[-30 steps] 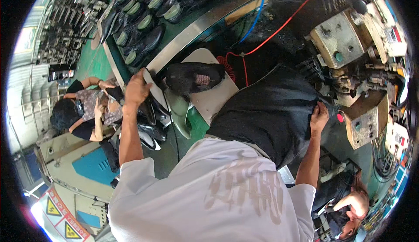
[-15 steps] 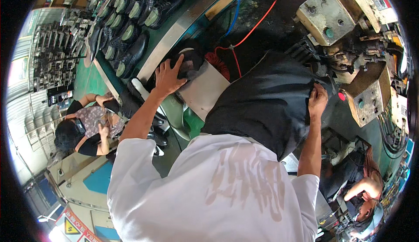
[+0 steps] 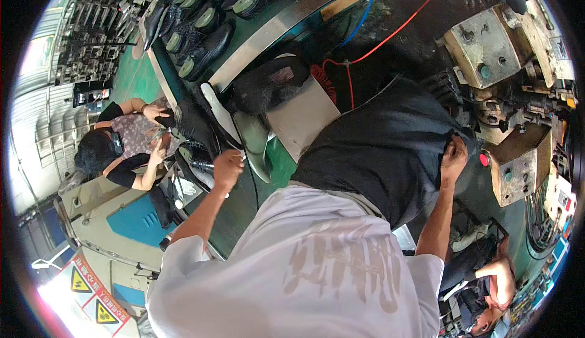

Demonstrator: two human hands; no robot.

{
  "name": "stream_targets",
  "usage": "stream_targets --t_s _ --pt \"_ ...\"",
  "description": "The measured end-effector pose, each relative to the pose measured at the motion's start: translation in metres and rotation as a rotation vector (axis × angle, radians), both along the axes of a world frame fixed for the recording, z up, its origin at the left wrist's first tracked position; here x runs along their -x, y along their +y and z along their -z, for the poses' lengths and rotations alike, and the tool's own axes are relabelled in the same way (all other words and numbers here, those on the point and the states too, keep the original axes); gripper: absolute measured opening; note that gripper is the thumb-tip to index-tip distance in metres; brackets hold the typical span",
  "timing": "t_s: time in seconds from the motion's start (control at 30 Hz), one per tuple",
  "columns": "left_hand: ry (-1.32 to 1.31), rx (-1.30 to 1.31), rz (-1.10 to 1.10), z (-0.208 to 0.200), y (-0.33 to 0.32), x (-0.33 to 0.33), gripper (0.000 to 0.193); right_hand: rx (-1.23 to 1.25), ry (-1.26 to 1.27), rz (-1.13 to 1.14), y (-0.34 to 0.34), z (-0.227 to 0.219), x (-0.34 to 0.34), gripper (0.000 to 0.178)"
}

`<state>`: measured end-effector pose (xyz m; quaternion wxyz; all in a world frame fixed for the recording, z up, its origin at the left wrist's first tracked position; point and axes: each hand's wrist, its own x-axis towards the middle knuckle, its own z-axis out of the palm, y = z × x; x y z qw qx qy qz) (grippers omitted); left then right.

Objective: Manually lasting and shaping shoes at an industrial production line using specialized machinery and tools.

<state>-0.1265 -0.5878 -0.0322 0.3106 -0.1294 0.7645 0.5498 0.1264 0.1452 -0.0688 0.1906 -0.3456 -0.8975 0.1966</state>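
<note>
My left hand is curled closed in the air to the left of my body; whether anything is inside it stays hidden. Close by lie a long olive-green, sole-like piece and a long white piece. Farther off, a dark rounded bundle with a pale patch rests against a grey metal box. My right hand lies on the knee of my black trousers, its fingers apart and slightly bent, with no object seen in it.
Black shoes stand in rows beyond a metal rail. A red hose and a blue hose cross the dark area ahead. Machine control boxes rise at right. One co-worker sits left, another lower right.
My left hand has left the dark bundle, drawn back toward my body and curled closed. My right hand stays on the knee. The whole view has shifted slightly.
</note>
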Motion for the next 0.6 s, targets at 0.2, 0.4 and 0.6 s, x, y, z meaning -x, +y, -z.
stream_targets --t_s 0.2,0.4,0.6 --pt "-0.371 0.164 -0.175 -0.002 0.101 -0.039 0.083 -0.008 -0.027 0.013 -0.002 0.001 0.005 0.028" --pt "-0.13 0.018 -0.258 0.044 0.034 -0.061 0.083 -0.062 0.016 -0.026 0.006 0.005 0.004 0.028" --pt "-0.089 0.267 0.007 -0.025 -0.031 -0.107 0.09 0.008 0.002 0.009 0.001 -0.004 0.012 0.028"
